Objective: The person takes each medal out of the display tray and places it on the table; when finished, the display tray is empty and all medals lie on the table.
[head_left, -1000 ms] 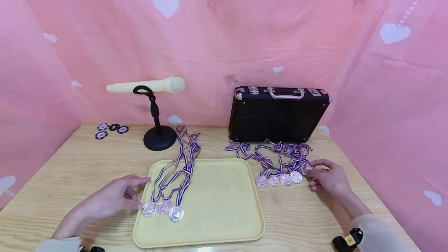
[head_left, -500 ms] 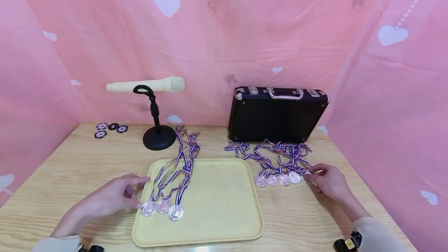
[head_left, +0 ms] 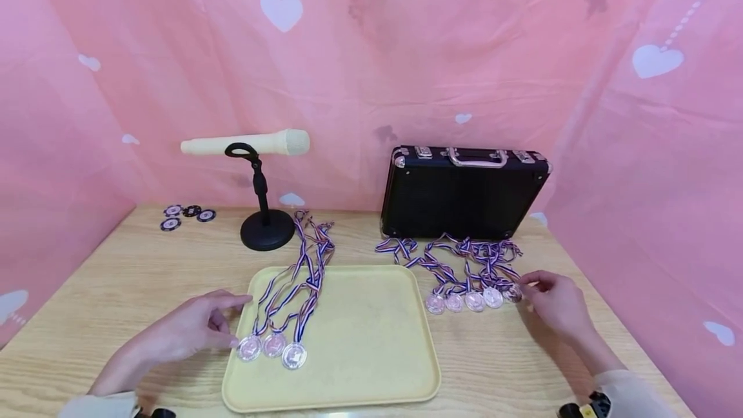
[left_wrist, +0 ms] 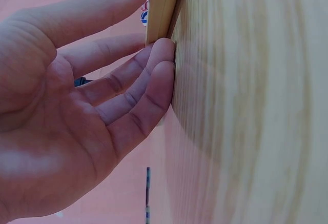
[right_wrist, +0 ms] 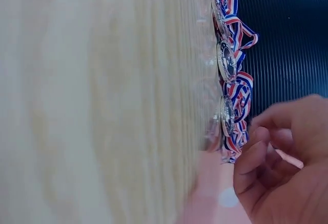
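Observation:
My right hand (head_left: 557, 305) pinches the edge of the rightmost silver-coloured medal (head_left: 513, 293), at the end of a row of several medals on the table in front of the black case. Striped red, white and blue ribbons (head_left: 464, 251) lie tangled behind the row; in the right wrist view my thumb and index finger (right_wrist: 259, 134) are close beside the ribbons (right_wrist: 241, 93). My left hand (head_left: 191, 331) rests at the left rim of a pale yellow tray (head_left: 360, 340), thumb and index touching it. Three medals (head_left: 274, 344) lie on the tray's left part, their ribbons running over its far edge.
A black case (head_left: 464, 199) with a metal handle stands at the back right. At the back left, a white microphone (head_left: 249, 143) sits on a black stand (head_left: 267, 229), with several poker chips (head_left: 191, 211) to its left. A pink curtain (head_left: 360, 69) closes off the back and sides.
My right hand has brought the rightmost medal down and nearer to me, into line with the row. The left hand and the tray stay in place.

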A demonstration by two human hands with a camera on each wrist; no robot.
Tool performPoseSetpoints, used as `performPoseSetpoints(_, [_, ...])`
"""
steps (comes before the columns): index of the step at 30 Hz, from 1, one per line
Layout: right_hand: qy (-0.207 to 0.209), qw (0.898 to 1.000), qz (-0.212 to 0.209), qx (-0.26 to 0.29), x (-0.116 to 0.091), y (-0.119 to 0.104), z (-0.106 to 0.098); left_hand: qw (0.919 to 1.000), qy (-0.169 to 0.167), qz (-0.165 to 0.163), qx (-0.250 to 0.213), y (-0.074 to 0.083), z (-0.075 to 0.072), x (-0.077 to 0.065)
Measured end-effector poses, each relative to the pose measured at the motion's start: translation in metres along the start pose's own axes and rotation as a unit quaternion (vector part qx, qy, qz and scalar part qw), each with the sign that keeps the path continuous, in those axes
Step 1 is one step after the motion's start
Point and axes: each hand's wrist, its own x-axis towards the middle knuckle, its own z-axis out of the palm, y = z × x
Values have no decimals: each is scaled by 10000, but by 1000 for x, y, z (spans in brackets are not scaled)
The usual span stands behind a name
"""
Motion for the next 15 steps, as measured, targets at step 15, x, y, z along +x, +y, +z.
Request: performPoseSetpoints(15, [-575,9812,-1211,-1385,-22,-11,-3,9999,18,49,149,0,-1,-1])
